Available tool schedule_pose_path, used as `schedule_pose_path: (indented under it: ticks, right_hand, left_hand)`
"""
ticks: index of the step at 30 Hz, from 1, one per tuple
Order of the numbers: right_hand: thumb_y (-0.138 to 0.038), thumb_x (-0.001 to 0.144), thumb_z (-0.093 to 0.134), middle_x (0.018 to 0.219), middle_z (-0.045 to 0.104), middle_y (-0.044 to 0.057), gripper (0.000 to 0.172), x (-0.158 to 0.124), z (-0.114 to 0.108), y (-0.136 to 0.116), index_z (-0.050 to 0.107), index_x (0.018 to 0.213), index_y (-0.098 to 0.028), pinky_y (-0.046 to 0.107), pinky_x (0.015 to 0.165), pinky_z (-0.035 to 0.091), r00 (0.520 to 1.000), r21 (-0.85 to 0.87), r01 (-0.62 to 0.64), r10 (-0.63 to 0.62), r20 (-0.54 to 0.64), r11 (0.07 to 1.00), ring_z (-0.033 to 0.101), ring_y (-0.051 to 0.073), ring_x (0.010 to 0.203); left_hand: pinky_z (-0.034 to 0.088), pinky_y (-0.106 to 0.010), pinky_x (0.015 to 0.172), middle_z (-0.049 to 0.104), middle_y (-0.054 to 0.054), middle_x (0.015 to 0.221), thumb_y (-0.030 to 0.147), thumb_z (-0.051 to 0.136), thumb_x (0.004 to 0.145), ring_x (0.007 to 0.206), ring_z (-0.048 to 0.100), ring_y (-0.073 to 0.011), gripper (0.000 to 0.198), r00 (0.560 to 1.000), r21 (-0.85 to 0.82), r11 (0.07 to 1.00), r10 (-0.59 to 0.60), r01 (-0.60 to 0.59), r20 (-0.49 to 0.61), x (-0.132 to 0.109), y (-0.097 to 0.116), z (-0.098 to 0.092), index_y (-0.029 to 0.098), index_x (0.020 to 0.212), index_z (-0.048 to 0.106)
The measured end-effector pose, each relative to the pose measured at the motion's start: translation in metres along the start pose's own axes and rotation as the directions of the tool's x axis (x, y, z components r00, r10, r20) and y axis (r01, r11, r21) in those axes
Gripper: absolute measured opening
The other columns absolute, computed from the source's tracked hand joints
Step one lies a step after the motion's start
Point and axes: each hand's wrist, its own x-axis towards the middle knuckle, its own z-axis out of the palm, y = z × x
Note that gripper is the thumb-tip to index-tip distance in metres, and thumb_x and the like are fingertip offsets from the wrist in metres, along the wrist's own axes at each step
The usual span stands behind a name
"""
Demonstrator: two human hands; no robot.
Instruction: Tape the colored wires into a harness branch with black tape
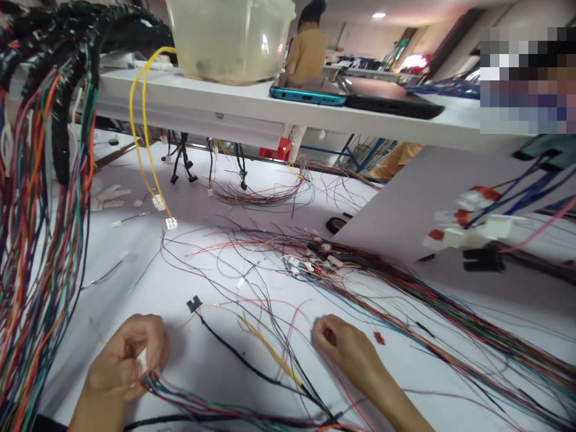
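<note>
The left hand [119, 366] is closed on a small white connector [142, 359], held in a pinch between thumb and fingertips, and a bunch of thin coloured wires [180, 397] runs from it toward the lower edge of the view. The right hand [348, 354] is also drawn into a pinch over a small dark spot; whether that is a held part, I cannot tell. A small red connector [379, 338] lies just beside it on the white bench [112, 306].

Between and beyond the hands, a spread of loose multicoloured wires [360, 282] crosses the bench, with a black clip [194, 303] near the left hand. A thick fan of wires in black sleeving [49, 198] hangs down at the left. Above the bench, a white shelf [189, 96] carries a translucent plastic tub [229, 42], a phone [308, 93] and a dark tablet [391, 103]. Yellow wires [139, 126] drape from the shelf to a white connector [171, 223]. Farther back stands a person in a tan top [308, 57].
</note>
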Motion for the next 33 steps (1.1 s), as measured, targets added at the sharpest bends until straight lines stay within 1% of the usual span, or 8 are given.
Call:
schedule_pose_path:
  ticks: [2, 5, 9, 14, 20, 22, 27, 33]
  right_hand:
    - [-0.039, 0.08, 0.055, 0.058, 0.047, -0.002, 0.024, -0.005, -0.01, 0.0, 0.052, 0.066, -0.019, 0.026, 0.055, 0.031, 0.999, 0.345, -0.044, 0.037, 0.025, 0.938, 0.042, 0.013, 0.054]
    - [-0.055, 0.077, 0.061, 0.046, 0.027, -0.009, 0.038, -0.017, -0.028, 0.004, 0.056, 0.076, -0.017, 0.023, 0.046, 0.025, 0.973, 0.792, -0.168, -0.031, 0.229, 0.587, 0.023, 0.008, 0.042]
    - [-0.06, 0.07, 0.069, 0.042, 0.015, -0.012, 0.044, -0.021, -0.047, 0.006, 0.054, 0.067, -0.019, 0.02, 0.038, 0.016, 0.946, 0.902, -0.206, -0.16, 0.283, 0.379, 0.01, 0.004, 0.038]
    - [-0.056, 0.082, 0.058, 0.047, 0.016, -0.01, 0.044, -0.009, -0.065, -0.004, 0.046, 0.059, -0.02, 0.02, 0.037, 0.01, 0.989, 0.866, -0.129, -0.002, 0.148, 0.484, 0.006, 0.005, 0.04]
    - [-0.061, 0.081, 0.055, 0.051, 0.029, -0.007, 0.044, 0.002, -0.067, -0.054, 0.054, 0.07, -0.019, 0.02, 0.038, 0.021, 0.943, 0.599, -0.024, -0.181, 0.28, 0.801, 0.024, 0.007, 0.041]
    - [-0.052, 0.086, 0.053, 0.056, 0.035, -0.005, 0.036, 0.011, -0.052, -0.088, 0.054, 0.071, -0.019, 0.019, 0.039, 0.024, 0.888, 0.506, 0.064, -0.281, 0.365, 0.86, 0.03, 0.008, 0.045]
    - [-0.023, 0.092, 0.041, 0.069, 0.055, -0.001, 0.025, 0.045, 0.013, -0.17, 0.059, 0.077, -0.018, 0.022, 0.061, 0.039, 0.809, 0.419, 0.435, -0.55, 0.206, 0.797, 0.049, 0.012, 0.064]
    - [-0.015, 0.093, 0.037, 0.073, 0.061, 0.001, 0.026, 0.067, 0.076, -0.19, 0.057, 0.077, -0.018, 0.023, 0.065, 0.038, 0.81, 0.23, 0.569, -0.586, 0.01, 0.79, 0.054, 0.013, 0.067]
  left_hand:
    - [0.022, -0.017, 0.03, 0.05, 0.001, 0.048, 0.041, 0.073, 0.068, 0.032, 0.03, -0.0041, 0.026, 1.0, -0.006, 1.0, -0.021, 0.021, -0.005, 0.001, 0.001, -0.001, 0.017, 0.066, 0.063]
    - [0.024, -0.015, 0.031, 0.047, 0.003, 0.045, 0.04, 0.073, 0.069, 0.033, 0.031, -0.0039, 0.027, 0.993, -0.002, 0.994, -0.109, 0.109, -0.045, 0.004, 0.002, -0.002, 0.016, 0.067, 0.062]
    - [0.021, -0.014, 0.031, 0.038, 0.006, 0.041, 0.037, 0.074, 0.069, 0.031, 0.028, -0.0027, 0.027, 0.96, -0.005, 0.971, -0.239, 0.241, -0.143, 0.011, 0.006, 0.0, 0.014, 0.065, 0.06]
    - [0.015, -0.015, 0.031, 0.043, 0.005, 0.044, 0.039, 0.074, 0.069, 0.03, 0.024, -0.0009, 0.027, 0.934, 0.014, 0.95, -0.303, 0.311, -0.189, 0.016, 0.01, 0.005, 0.013, 0.069, 0.065]
    - [0.009, -0.017, 0.037, 0.04, 0.006, 0.047, 0.038, 0.067, 0.078, 0.036, 0.018, -0.0006, 0.025, 0.906, 0.12, 0.938, -0.273, 0.325, -0.323, 0.031, 0.01, 0.012, 0.013, 0.077, 0.066]
    - [0.008, -0.018, 0.039, 0.036, 0.008, 0.045, 0.038, 0.062, 0.081, 0.037, 0.015, -0.0011, 0.026, 0.898, 0.165, 0.931, -0.25, 0.326, -0.362, 0.036, 0.006, 0.013, 0.013, 0.079, 0.065]
    - [0.006, -0.02, 0.039, 0.035, 0.009, 0.042, 0.041, 0.062, 0.081, 0.037, 0.013, -0.0024, 0.029, 0.894, 0.166, 0.931, -0.244, 0.324, -0.376, 0.041, -0.001, 0.011, 0.012, 0.08, 0.063]
    - [0.007, -0.02, 0.038, 0.038, 0.01, 0.042, 0.044, 0.069, 0.073, 0.034, 0.014, -0.0014, 0.032, 0.852, 0.062, 0.959, -0.216, 0.277, -0.476, 0.046, -0.006, 0.014, 0.015, 0.082, 0.058]
